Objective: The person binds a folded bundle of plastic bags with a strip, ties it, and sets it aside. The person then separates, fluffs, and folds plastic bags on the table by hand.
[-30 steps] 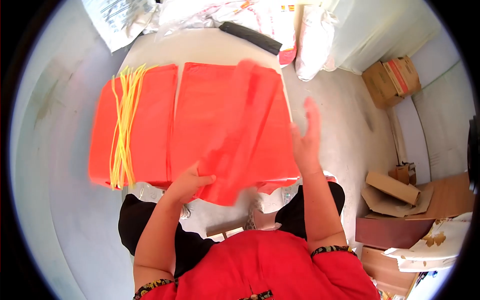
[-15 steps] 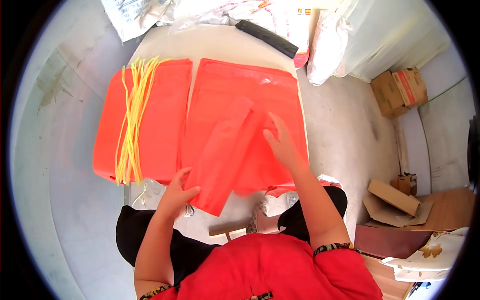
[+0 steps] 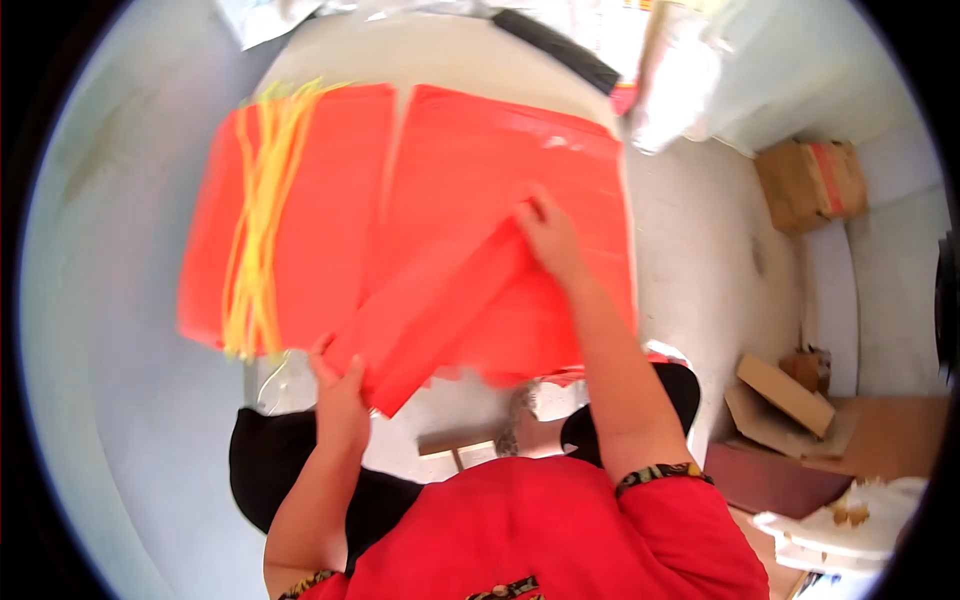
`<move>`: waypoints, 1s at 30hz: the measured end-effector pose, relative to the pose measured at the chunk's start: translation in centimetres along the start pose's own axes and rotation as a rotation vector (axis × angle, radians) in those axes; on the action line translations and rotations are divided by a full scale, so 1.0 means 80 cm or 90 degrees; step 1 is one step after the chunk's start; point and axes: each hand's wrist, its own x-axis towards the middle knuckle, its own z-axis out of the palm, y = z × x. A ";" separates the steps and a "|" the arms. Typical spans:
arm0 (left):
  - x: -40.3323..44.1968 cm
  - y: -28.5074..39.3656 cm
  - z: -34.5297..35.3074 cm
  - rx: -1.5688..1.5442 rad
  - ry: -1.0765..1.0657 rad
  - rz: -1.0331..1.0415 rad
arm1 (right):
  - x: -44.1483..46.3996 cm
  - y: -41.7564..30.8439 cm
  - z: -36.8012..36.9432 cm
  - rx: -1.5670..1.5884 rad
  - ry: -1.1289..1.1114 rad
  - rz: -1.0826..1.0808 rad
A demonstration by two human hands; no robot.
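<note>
Nearest me are the red shirt [image 3: 540, 530] and the black trousers [image 3: 270, 460], the knees spread at the table's near side. I have the left hand [image 3: 342, 390] at the lower-left end of a folded red plastic sheet [image 3: 450, 300] — the grip is narrow, thumb on one side and fingers on the other, with the sheet's end between them. The sheet runs slantwise away from that hand, up and to the right, as a long doubled strip.

At its far end I have the right hand [image 3: 550, 240], fingers curled closely onto the tip (motion blur softens the exact contact from where I sit). So the strip spans the two grips, its middle held by neither, lying over the near-left part of the right-hand red sheet stack [image 3: 585, 200]. Its lower end reaches past the stack's near edge.

Left of that, across a thin gap, lies the left-hand red sheet stack [image 3: 335, 200], with a loose bundle of yellow strands [image 3: 262, 220] running lengthwise over it. Beyond both stacks shows the pale tabletop [image 3: 440, 50]; a black roll [image 3: 555, 50] lies slantwise at its far right — near a white bag [image 3: 685, 85]. Farther off to the right, a cardboard box [image 3: 805, 185] sits by the wall.
</note>
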 end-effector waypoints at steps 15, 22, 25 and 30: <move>-0.042 0.014 0.040 -0.031 -0.047 -0.004 | -0.182 -0.073 0.022 0.345 0.017 0.138; -0.036 -0.013 0.028 -0.041 -0.103 0.028 | -0.191 -0.098 0.037 0.459 -0.027 0.248; -0.035 -0.021 0.025 0.043 -0.122 0.031 | -0.172 -0.092 0.045 0.352 0.009 0.204; -0.031 -0.046 0.021 0.148 -0.119 0.007 | -0.142 -0.068 0.060 0.160 0.083 0.050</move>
